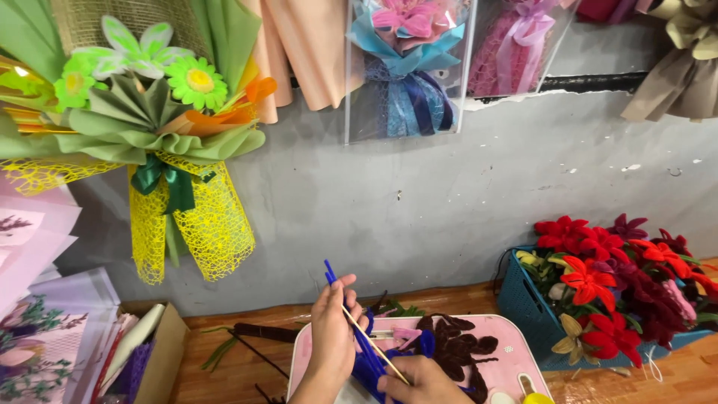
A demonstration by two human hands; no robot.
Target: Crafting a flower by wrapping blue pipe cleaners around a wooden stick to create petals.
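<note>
My left hand point(331, 333) rises at the bottom centre, fingers pinched on a thin wooden stick point(372, 346) and on blue fuzzy pipe-cleaner strands point(329, 272) whose tip pokes up above the thumb. My right hand point(420, 380) lies low at the frame's bottom edge, closed on the lower end of the same stick and the blue strands point(368, 363). Both hands hover over a small pink table point(508, 340) that carries dark maroon fuzzy petals point(456, 346).
A teal basket point(523, 303) full of red and maroon fuzzy flowers point(598, 258) stands at the right. Wrapped bouquets hang on the grey wall: green and yellow point(161, 112), blue point(407, 67). A cardboard box point(161, 355) and printed paper sheets point(45, 337) sit at the left.
</note>
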